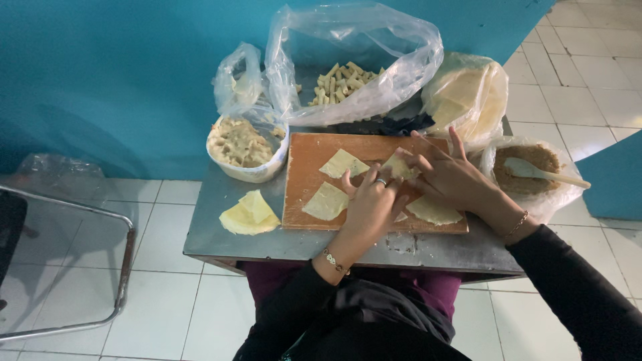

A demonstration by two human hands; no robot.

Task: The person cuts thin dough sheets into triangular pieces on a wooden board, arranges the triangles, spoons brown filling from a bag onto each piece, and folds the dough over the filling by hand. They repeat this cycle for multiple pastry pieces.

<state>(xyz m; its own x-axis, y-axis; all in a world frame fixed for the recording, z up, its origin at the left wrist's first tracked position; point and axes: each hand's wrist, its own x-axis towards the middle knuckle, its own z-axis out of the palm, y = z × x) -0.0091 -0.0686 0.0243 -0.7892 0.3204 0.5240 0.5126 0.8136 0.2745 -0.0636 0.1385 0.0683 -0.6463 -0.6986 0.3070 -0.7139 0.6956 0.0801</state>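
Hands, left [371, 204] and right [447, 175], pinched together on wrapper [400, 165] over board [307, 167], folding; spare wrappers [328, 200] laid flat alongside, filling bowl [244, 144] kept near.

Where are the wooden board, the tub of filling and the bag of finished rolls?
wooden board [304, 175]: head view, bare left part of its top.
tub of filling [242, 142]: head view, on the filling.
bag of finished rolls [342, 80]: head view, on the rolls inside.
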